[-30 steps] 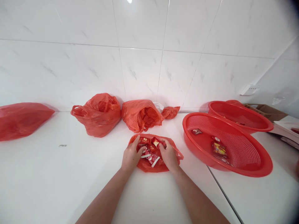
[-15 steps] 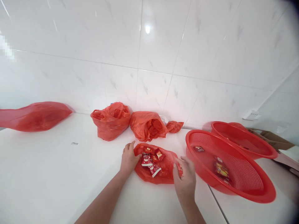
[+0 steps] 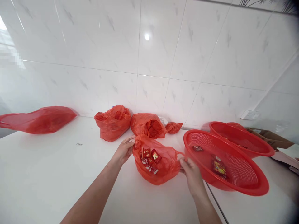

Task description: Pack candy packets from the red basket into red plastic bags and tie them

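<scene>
A red plastic bag point(image 3: 163, 172) lies spread on the white table between my hands, its mouth facing up. Several small wrapped snack packets point(image 3: 150, 159), red with white and gold print, sit in a heap inside it. On the bag's left edge, my left hand point(image 3: 125, 150) pinches the plastic between thumb and fingers. My right hand point(image 3: 190, 171) is closed on the handle at the bag's right end, beside the near red basket. Parts of the fingers are behind the plastic.
Two red mesh baskets point(image 3: 252, 186) stand at right, the near one holding several packets point(image 3: 219, 166). Along the wall sit more red bags point(image 3: 112, 126), point(image 3: 149, 124), with another bag point(image 3: 51, 119) at far left. A cardboard box point(image 3: 277, 140) is at far right.
My left hand has shifted to grip the bag's upper left edge. My right hand has moved right onto the handle, and the bag's rim is now lifted. The view has tilted up slightly.
</scene>
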The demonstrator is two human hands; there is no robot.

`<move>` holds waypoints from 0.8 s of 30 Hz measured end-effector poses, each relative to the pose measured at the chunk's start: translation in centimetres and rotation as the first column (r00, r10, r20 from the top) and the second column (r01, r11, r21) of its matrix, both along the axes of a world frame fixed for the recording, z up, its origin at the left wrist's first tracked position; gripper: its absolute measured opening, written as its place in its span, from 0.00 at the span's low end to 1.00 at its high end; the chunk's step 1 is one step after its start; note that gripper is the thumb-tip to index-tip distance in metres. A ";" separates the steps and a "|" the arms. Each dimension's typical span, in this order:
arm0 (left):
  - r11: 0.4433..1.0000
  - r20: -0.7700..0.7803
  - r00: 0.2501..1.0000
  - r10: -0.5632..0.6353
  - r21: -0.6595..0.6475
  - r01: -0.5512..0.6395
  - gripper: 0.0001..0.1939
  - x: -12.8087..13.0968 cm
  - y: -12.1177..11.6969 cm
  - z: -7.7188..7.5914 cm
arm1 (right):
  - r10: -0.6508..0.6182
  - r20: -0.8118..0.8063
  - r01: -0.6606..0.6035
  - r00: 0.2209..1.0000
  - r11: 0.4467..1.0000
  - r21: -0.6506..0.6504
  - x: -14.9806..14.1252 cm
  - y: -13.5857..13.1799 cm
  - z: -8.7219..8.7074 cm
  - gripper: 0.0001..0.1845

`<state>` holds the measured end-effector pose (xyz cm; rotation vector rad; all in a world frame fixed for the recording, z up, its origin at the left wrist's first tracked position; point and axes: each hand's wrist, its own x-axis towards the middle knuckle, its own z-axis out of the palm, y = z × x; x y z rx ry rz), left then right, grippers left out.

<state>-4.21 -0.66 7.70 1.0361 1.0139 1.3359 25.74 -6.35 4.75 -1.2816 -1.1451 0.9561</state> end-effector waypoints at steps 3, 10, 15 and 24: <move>0.997 -0.056 0.996 0.074 -0.008 -0.075 0.24 -0.3 -0.3 0.5 | -0.015 -0.142 0.030 0.990 0.995 0.099 0.8 0.2 2.7 0.17; 0.853 -0.639 0.593 0.490 0.491 -0.176 0.16 1.1 -3.9 1.7 | 0.020 0.034 -0.023 0.999 0.997 0.076 0.1 -0.8 4.5 0.16; 0.952 -0.932 0.203 0.299 0.307 0.003 0.18 1.5 -3.9 0.8 | 0.063 0.054 -0.067 0.997 0.994 0.082 -0.7 -1.7 3.2 0.17; 0.997 -0.969 0.233 0.079 0.081 0.001 0.06 0.2 -2.9 0.1 | 0.039 0.090 -0.043 0.995 0.998 0.040 -0.2 -1.0 2.8 0.17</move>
